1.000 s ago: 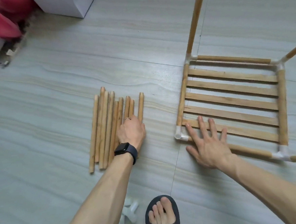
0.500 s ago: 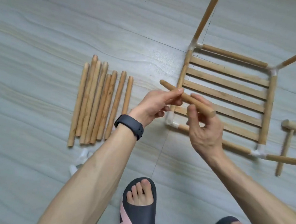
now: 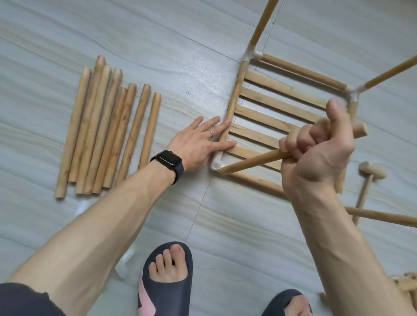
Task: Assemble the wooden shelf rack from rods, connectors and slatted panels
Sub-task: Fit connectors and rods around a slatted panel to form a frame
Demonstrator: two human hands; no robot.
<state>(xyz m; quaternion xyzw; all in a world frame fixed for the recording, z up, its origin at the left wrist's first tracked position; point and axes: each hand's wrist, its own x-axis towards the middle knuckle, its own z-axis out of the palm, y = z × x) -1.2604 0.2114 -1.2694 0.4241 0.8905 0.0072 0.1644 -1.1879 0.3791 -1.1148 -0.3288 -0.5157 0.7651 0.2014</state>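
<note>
A part-built rack lies on the floor: a slatted panel [image 3: 270, 109] framed by rods, with white corner connectors and rods rising from the far corners. My left hand [image 3: 199, 143] lies flat, fingers straight, on the frame's left rod beside the near-left white connector [image 3: 216, 162]. My right hand [image 3: 317, 147] grips a loose wooden rod [image 3: 252, 163] in a fist; the rod's lower end sits close to that connector. Several spare rods [image 3: 107, 130] lie in a row at the left.
A small wooden mallet [image 3: 369, 178] lies right of the frame. White connectors [image 3: 124, 262] rest near my left forearm. More slatted wood [image 3: 416, 289] shows at the bottom right. Both my sandalled feet stand at the bottom edge.
My left hand let go of the rod and moved down onto the frame's left rod. My right hand now holds the rod alone and has swung its end toward the near-left connector.
</note>
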